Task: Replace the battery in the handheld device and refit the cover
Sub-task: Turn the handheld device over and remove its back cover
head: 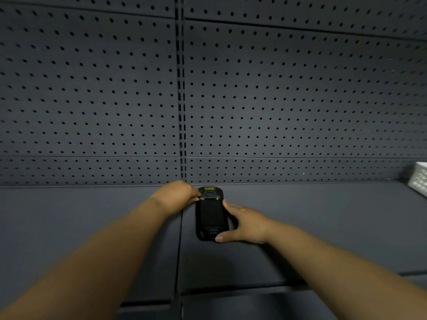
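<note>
A black handheld device [210,215] lies flat on the dark shelf [300,215], its long axis pointing away from me and a small yellow label at its far end. My left hand [178,196] curls against the device's far left corner, fingertips touching it. My right hand [245,224] wraps the device's right side, with the thumb at the near end and a finger along the right edge. No loose battery or separate cover shows in view.
A dark pegboard wall [277,100] rises right behind the device. A white perforated basket [418,179] sits at the far right of the shelf. A seam [180,250] splits the shelf just left of the device.
</note>
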Available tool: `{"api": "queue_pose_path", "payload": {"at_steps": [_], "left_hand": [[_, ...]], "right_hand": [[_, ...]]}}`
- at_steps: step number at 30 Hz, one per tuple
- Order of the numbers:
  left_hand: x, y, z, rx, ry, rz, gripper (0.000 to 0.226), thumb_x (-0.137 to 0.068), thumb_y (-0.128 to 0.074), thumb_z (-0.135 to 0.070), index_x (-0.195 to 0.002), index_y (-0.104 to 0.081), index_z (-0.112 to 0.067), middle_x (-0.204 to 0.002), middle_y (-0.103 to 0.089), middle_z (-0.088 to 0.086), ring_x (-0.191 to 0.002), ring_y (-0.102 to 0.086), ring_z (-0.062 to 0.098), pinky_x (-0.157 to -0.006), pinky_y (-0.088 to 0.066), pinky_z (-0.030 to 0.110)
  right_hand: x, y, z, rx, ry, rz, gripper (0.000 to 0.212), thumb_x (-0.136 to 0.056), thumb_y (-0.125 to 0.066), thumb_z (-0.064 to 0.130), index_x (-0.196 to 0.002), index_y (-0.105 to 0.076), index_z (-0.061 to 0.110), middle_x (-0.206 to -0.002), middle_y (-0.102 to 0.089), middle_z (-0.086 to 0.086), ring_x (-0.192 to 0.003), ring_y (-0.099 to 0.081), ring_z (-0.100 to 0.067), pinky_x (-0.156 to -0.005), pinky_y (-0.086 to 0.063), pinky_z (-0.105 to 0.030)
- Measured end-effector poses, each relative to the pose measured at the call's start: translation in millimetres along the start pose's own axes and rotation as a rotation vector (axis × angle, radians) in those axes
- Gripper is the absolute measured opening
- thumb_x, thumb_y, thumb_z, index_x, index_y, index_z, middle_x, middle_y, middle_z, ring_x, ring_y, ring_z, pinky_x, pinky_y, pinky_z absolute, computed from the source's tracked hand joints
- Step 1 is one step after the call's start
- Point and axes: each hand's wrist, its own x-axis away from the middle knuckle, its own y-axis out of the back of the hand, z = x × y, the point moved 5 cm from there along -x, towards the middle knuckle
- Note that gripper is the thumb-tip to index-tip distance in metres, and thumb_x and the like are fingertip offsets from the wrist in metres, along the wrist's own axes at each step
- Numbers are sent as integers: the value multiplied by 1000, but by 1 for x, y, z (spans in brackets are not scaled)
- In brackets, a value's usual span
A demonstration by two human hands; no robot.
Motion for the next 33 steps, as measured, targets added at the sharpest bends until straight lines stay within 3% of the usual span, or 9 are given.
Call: {"api": "queue_pose_path", "payload": {"at_steps": [6, 15, 24, 33], "left_hand": [[-7, -1, -2, -190, -35, 32, 19, -92, -46, -18, -99, -64, -14, -105, -67, 10, -95, -62, 27, -83, -50, 36], [-10, 0, -10, -364, -141, 38, 28, -90, -46, -7, -116, -58, -9, -118, -62, 13, -106, -60, 29, -88, -47, 35], [-14, -3, -7, -349, -140, 7, 29, -92, -44, -8, -117, -58, -9, -122, -61, 11, -109, -58, 26, -90, -45, 33], [-18, -4, -7, -193, 27, 1, 23, -90, -44, -9, -101, -63, -2, -107, -65, 18, -96, -61, 33, -83, -50, 39]], "right_hand": [[2, 1, 1, -5, -4, -2, 110, -73, -70, 54, -152, -3, 18, -161, -15, 0, -147, -20, -16, -119, -17, -26], [3, 2, 2, 0, -5, 1, 109, -74, -70, 53, -152, -3, 18, -160, -17, -1, -147, -21, -16, -118, -17, -25], [2, 3, 2, 8, -5, 3, 109, -73, -70, 52, -152, -4, 18, -160, -21, -2, -145, -24, -18, -118, -21, -26], [5, 4, 5, 38, -7, 6, 109, -74, -69, 53, -153, -3, 18, -160, -19, -2, -146, -22, -17, -117, -19, -24]]}}
